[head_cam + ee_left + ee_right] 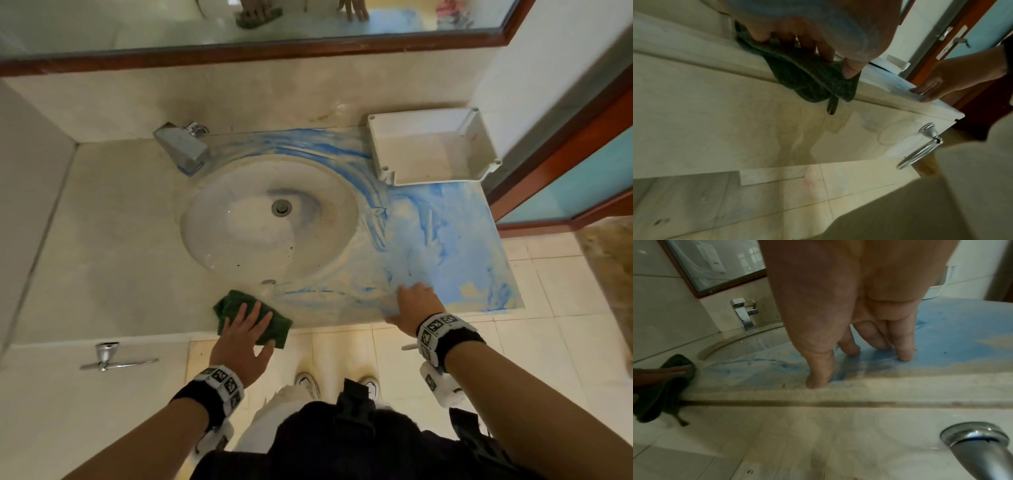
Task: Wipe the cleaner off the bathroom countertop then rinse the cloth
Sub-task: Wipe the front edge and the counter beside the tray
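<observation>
Marble countertop (113, 240) (blue-smeared) around sink (219, 253).

Left counter (113, 240): I see open room.
Far right: I'm blocked by the tray (432, 148).
Far left of basin (270, 219): tap (183, 147) stands there.
Near edge: cloth (251, 317) left, right hand (416, 306) right.

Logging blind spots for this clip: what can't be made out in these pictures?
- Head view: the green cloth lies partly under the left hand, so its middle is hidden.
- Left wrist view: the sink basin is out of sight behind the hand and the countertop edge.
- Right wrist view: the white tray is hidden behind the right hand.
- Whether the faucet runs: no stream shows.
</observation>
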